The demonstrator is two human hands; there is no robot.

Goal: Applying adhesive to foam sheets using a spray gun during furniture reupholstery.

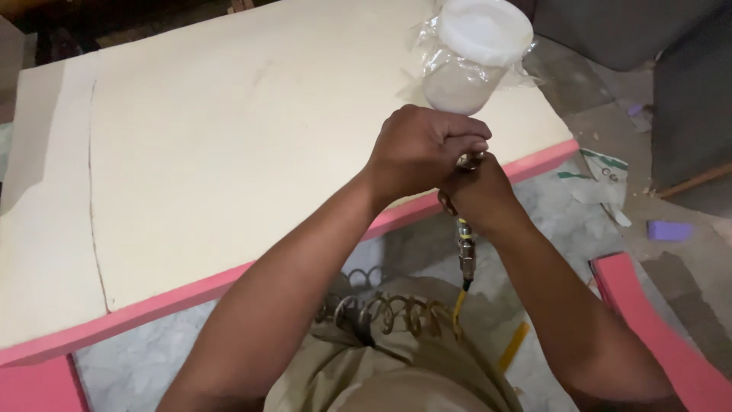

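Largest first: a pale cream panel with a pink edge lies flat as the surface, spreading ahead and to the left of my hands; its near edge runs diagonally just beneath them. Grey floor below and right, with paper scraps and a small purple block well off to the right of the right hand. A second pink piece sits beside the right forearm. Spray gun: translucent cup with white lid rises directly beyond the knuckles, tilted slightly away; the gun's long axis runs from the cup down through both hands to the metal hose fitting and yellow hose hanging toward my body. Left hand closed in a fist around the gun body just under the cup, so nearer to it. Right hand clenched on the handle below, touching the left. Coiled spring lies near my lap, under the forearms.
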